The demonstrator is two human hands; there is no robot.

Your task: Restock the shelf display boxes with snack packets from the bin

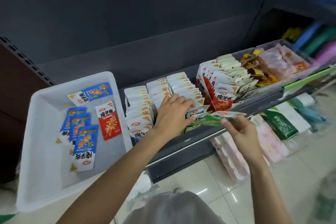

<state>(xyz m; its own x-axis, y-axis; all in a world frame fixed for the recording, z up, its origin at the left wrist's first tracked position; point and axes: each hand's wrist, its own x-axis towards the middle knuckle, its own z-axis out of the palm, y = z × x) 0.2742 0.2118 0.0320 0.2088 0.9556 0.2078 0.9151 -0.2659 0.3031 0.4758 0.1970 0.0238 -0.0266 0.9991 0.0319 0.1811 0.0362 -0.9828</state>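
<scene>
Pinched between the thumb and fingers of the right hand point(240, 129) is one green packet point(211, 120), held flat and nearly level just above the front edge of the shelf point(200, 136). The left hand point(172, 112) reaches into the green display box point(190, 129) at the shelf front; its fingers are curled over the tops of the packets standing there, pressing them back. Whether those fingers actually grip a packet cannot be told.

One white bin point(45, 132) sits at the left end of the shelf, touching the first row of stock. Six loose packets can be counted lying flat in it: five blue packets point(84, 143), of which one lies apart near the far wall and four overlap in a pile near the middle, and one red packet point(109, 121) just beside that pile.

Right of the bin, three rows of white-topped packets point(160, 89) stand upright, packed front to back. Beyond them stands one red display box point(221, 100), tilted and full of upright packets. Further right, one clear tray point(269, 63) holds orange and pink packets; their number is too blurred to count.

Below the shelf, green and pink packages point(280, 125) stand on the tiled floor point(209, 187).
</scene>
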